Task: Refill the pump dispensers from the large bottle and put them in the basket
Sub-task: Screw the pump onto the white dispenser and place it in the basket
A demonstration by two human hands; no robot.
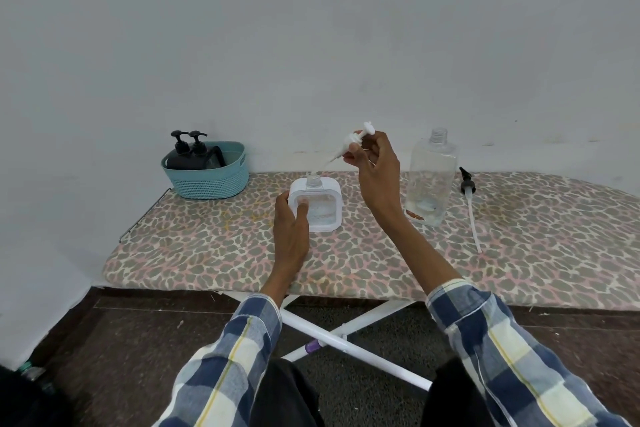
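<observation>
Progress looks late-stage: R hand (375, 163) pinches white pump (356, 140) by its collar, fingers curled, head tilted up-right, tube slanting down w/ its tip at or in the open neck of the white dispenser (317, 206). L hand (292, 218) grips that dispenser's left side, thumb across the clear front, holding it upright on the board (207, 253). Liquid shows inside, though level's hard to tell, so it's prob. filled and just needs the pump seated and screwed. Dispenser sits directly below and left of R hand, touching L. Two black dispensers (190, 152) already stand in the teal basket (211, 180) at far left, well apart. Big bottle (431, 180) stands uncapped just right of R wrist, nearly empty; its black pump (467, 184) lies beside it. Left: close white one, basket it, maybe recap bottle.
</observation>
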